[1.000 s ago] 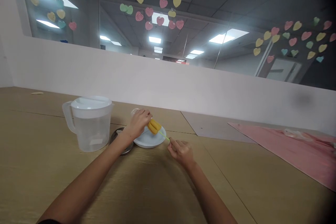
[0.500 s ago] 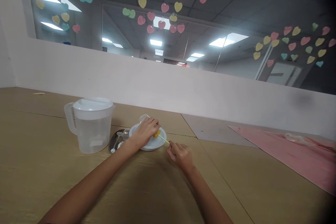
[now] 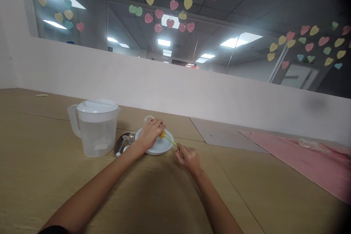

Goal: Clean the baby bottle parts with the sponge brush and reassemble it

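Observation:
My left hand is over a white plate and grips a small clear bottle, mostly hidden by my fingers. A yellow sponge brush head shows only as a small tip beside those fingers. Its thin green handle runs down to my right hand, which pinches the handle's end between fingers and thumb. I cannot tell whether the sponge is inside the bottle.
A clear plastic pitcher with a white lid holds water to the left of my hands. A round dark metal tray holds small clear pieces. A pink sheet lies on the wooden table at right.
The long yellow sponge head seen a second ago now shows only as a small tip at my left hand. The hands are closer together, and more of the plate and metal tray shows.

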Available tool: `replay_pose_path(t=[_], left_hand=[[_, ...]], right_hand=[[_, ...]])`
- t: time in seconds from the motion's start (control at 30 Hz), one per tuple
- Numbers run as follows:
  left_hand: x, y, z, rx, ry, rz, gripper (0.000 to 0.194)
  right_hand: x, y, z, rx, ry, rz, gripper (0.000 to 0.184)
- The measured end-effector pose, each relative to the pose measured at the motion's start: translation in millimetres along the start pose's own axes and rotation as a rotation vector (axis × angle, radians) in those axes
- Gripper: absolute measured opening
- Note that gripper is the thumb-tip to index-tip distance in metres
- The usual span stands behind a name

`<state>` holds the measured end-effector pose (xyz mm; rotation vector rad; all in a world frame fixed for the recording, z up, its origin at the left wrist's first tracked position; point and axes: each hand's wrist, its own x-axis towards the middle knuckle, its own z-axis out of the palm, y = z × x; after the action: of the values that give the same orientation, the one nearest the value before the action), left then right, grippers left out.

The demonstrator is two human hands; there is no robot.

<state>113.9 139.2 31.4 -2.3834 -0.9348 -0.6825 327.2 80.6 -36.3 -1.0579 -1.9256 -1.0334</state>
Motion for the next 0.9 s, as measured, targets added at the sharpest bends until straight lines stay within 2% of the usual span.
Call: replay_pose_path(t=[0.13, 0.2, 0.33, 0.43, 0.53, 0.63, 0.7, 0.9], left_hand=[[-1, -1, 5.7, 0.085, -0.017, -0.047, 0.038], [-2, -5, 4.1, 0.107, -0.001, -0.073, 0.039], [-4, -21, -4.2, 0.031, 0.025, -0.203, 0.045], [-3, -25, -13.1, -0.199, 0.026, -0.349, 0.047], [1, -16, -25.3, -0.452, 0.055, -0.439, 0.055], [4, 0, -39.5, -0.601, 0.026, -0.410, 0.058], [3, 13, -47.4, -0.638, -0.054, -0.353, 0.061], [-7, 48, -52.6, -0.497, -0.364, -0.089, 0.088]], right_hand=[[-13, 19, 2, 0.022, -0.050, 0.005, 0.021], [-22, 30, 2, -0.002, -0.066, 0.055, 0.023], [-33, 45, 1, -0.143, -0.136, 0.398, 0.030], [-31, 44, 2, -0.218, -0.322, 0.626, 0.030], [-24, 37, 3, -0.231, -0.577, 0.701, 0.028], [-18, 31, 3, -0.179, -0.778, 0.725, 0.028], [-17, 29, 4, -0.133, -0.862, 0.708, 0.028], [-19, 29, 8, -0.073, -0.909, 0.612, 0.027]])
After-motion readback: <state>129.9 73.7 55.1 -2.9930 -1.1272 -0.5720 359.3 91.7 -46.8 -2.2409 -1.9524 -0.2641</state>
